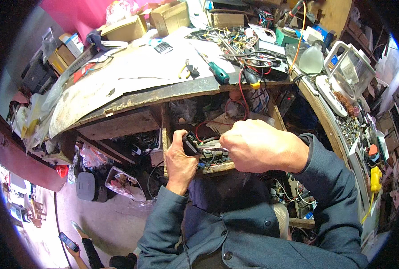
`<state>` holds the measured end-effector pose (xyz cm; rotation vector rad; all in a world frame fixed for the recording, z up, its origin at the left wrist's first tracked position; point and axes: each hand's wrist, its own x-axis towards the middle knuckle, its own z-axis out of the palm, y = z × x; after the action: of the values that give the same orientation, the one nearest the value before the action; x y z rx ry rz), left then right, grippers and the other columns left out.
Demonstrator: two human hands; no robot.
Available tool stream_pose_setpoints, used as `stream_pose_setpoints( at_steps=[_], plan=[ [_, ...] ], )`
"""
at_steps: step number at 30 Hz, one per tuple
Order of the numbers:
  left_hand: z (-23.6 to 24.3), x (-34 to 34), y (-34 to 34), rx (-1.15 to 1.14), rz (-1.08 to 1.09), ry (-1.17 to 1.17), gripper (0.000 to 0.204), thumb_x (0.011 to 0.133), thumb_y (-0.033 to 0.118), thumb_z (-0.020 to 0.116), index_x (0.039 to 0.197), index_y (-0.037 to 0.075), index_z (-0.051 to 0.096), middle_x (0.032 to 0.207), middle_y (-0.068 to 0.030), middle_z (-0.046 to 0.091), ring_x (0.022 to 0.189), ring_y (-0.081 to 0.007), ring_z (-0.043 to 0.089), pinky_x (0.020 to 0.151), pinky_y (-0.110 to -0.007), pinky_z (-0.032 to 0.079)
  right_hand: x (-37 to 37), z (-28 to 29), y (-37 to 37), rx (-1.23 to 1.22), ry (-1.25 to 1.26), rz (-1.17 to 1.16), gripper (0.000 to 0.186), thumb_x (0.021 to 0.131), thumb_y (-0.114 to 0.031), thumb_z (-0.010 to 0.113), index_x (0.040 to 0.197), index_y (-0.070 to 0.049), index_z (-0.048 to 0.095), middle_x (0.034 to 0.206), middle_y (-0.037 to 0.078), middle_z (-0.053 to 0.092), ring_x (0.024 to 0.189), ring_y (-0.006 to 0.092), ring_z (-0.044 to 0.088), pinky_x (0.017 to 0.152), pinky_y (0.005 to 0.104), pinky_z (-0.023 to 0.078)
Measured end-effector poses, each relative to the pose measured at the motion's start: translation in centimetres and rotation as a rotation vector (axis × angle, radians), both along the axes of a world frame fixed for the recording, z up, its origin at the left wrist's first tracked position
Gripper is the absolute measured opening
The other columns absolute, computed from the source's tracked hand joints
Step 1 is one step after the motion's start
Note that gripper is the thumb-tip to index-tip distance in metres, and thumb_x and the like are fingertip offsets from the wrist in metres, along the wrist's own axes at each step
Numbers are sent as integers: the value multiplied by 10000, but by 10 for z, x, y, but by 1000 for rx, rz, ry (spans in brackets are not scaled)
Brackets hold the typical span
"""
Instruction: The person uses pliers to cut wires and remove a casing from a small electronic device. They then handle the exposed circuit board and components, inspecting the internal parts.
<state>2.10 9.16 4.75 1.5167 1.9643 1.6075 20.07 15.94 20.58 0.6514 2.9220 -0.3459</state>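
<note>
My left hand [180,163] is closed around a small black box-shaped part [191,144], held just past the front of an open drawer space. Close to its right, my right hand [260,145] makes a fist, knuckles up. A thin dark strand or shaft [216,149] runs from the black part toward the right fist; whether it is a cord or a tool I cannot make out. The right fingers hide what they grip. Below both hands lies a wooden drawer [219,168] with wires and small parts in it.
On the bench, white sheets [136,76] carry a green-handled screwdriver [218,71], yellow-black pliers [190,70] and a heap of wires [235,42]. A red cable [240,83] hangs over the edge. At lower left, another person's hand holds a phone [68,241].
</note>
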Motion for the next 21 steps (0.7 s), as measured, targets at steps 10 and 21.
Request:
stream_pose_setpoints(
  at_steps=[10, 21],
  plan=[
    [-2, -5, -2, -76, -45, -5, 477, 711, 3, 787, 1127, 96, 573, 845, -146, 695, 792, -286, 714, 724, -373, 538, 1, 0, 11, -67, -63, -21, 154, 777, -89, 618, 853, 35, 671, 768, 279, 682, 765, 456, 700, 704, 516, 576],
    [6, -5, -1, -216, -174, -64, 438, 661, 83, 827, 1007, 49, 562, 784, -159, 687, 745, -326, 714, 673, -413, 543, 8, -10, 48, -136, -90, 35, 305, 842, -245, 660, 836, 60, 649, 768, 262, 643, 766, 450, 658, 709, 489, 531]
  ],
)
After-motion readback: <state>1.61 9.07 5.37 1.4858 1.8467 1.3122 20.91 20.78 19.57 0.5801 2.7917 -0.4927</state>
